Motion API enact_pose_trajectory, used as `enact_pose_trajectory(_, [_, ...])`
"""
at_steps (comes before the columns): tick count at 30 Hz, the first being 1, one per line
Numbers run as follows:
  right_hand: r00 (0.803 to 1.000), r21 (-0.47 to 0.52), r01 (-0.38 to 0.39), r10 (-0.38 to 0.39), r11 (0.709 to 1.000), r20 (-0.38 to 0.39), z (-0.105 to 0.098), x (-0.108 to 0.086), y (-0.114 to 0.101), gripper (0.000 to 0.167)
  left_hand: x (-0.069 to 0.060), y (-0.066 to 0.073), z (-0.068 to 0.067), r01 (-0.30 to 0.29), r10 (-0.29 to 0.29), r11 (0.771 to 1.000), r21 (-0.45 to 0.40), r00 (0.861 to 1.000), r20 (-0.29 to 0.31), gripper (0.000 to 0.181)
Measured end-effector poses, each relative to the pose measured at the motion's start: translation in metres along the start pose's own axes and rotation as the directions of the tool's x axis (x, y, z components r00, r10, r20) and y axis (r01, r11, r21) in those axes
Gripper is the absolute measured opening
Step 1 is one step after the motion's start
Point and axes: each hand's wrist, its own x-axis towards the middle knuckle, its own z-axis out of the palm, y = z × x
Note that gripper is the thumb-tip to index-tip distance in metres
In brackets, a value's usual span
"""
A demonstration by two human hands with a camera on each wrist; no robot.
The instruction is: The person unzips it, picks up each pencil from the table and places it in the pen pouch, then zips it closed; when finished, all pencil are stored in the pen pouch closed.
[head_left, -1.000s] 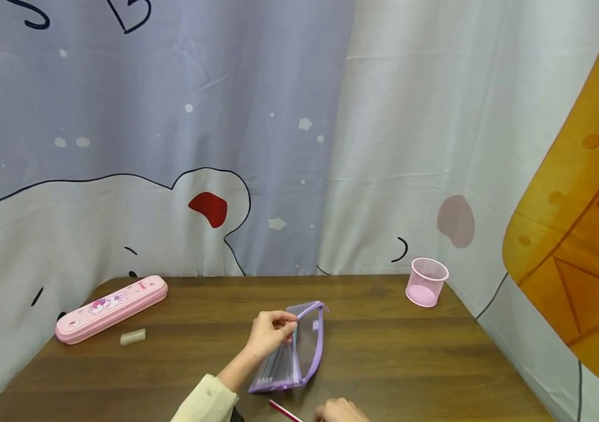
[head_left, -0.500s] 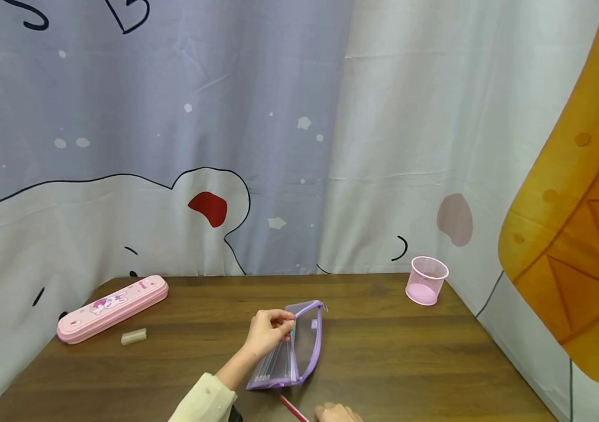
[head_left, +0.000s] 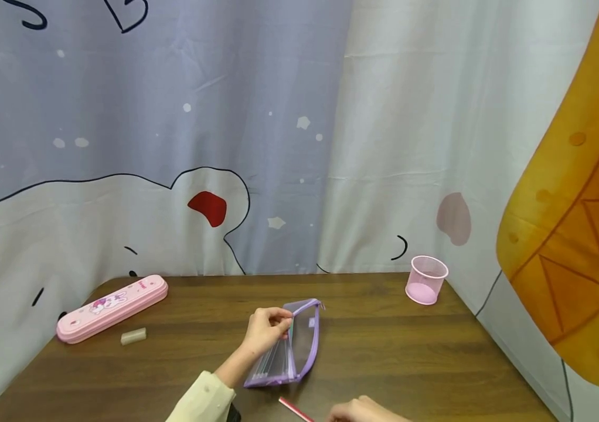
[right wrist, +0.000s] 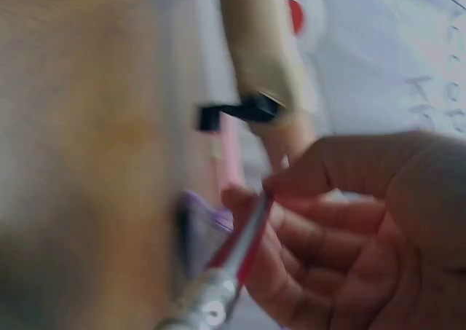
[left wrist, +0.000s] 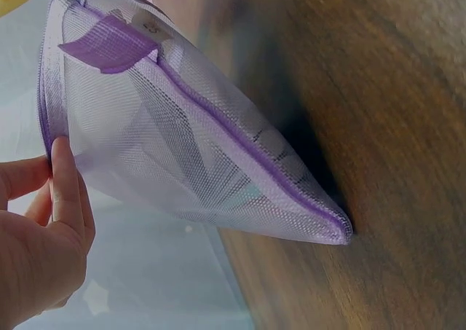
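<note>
My left hand (head_left: pixel 268 331) pinches the zipped rim of a see-through mesh pencil pouch (head_left: pixel 307 346) with purple edging. The pouch stands on the table with its mouth spread apart, and some slim items show dimly through the mesh (left wrist: pixel 109 126). Low in the head view, my right hand (head_left: pixel 364 410) is partly cut off by the frame edge. Between thumb and fingers it holds a red pencil (head_left: pixel 295 409) with a pale stripe. A silvery metal band (right wrist: pixel 211 297) on the pencil shows, blurred, in the right wrist view.
A pink pencil case (head_left: pixel 112 309) with a rabbit picture lies at the table's left. Near it is a pale eraser (head_left: pixel 133 336). A pink cup (head_left: pixel 426 280) stands at the back right. A printed curtain (head_left: pixel 278 146) hangs behind the wooden table (head_left: pixel 384 346).
My right hand has shifted a little to the right, and the pencil's visible end has moved slightly to the right. The left hand keeps its hold on the pouch, nearly still.
</note>
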Motion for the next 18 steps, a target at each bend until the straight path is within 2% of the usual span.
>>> enact_pose_trajectory(2, [0.999, 0.137, 0.05, -0.05, 0.989, -0.002, -0.016, -0.003, 0.002, 0.013, 0.001, 0.0, -0.002, -0.001, 0.001, 1.0, -0.002, 1.0, -0.012, 0.015])
enact_pose_trajectory(4, [0.999, 0.306, 0.048, -0.038, 0.951, -0.037, -0.028, -0.004, 0.006, 0.019, 0.001, 0.0, -0.004, 0.006, -0.006, 1.0, -0.006, 1.0, -0.028, 0.015])
enact_pose_trajectory(6, [0.994, 0.469, -0.003, 0.052, 0.883, -0.092, -0.034, -0.002, 0.012, 0.024, 0.001, 0.001, -0.006, 0.007, -0.007, 1.0, -0.003, 0.999, -0.046, 0.015])
enact_pose_trajectory(8, [0.975, 0.592, -0.059, 0.174, 0.804, -0.14, -0.036, 0.004, 0.02, 0.03, 0.001, 0.002, -0.008, 0.012, -0.013, 1.0, -0.005, 0.998, -0.056, 0.015])
enact_pose_trajectory(11, [0.915, 0.732, -0.136, 0.368, 0.667, -0.165, -0.031, 0.017, 0.033, 0.039, 0.001, 0.002, -0.008, 0.014, -0.014, 1.0, -0.001, 0.998, -0.055, 0.015])
enact_pose_trajectory(14, [0.84, 0.817, -0.182, 0.519, 0.547, -0.16, -0.023, 0.029, 0.045, 0.045, 0.001, 0.003, -0.006, 0.017, -0.017, 1.0, -0.003, 0.999, -0.05, 0.015])
enact_pose_trajectory(16, [0.793, 0.851, -0.195, 0.589, 0.488, -0.156, -0.016, 0.036, 0.051, 0.049, 0.001, 0.003, -0.005, 0.019, -0.019, 1.0, -0.004, 0.999, -0.048, 0.015])
enact_pose_trajectory(18, [0.764, 0.877, -0.195, 0.629, 0.44, -0.146, -0.008, 0.043, 0.056, 0.051, 0.001, 0.002, -0.003, 0.019, -0.02, 1.0, -0.007, 0.999, -0.051, 0.015])
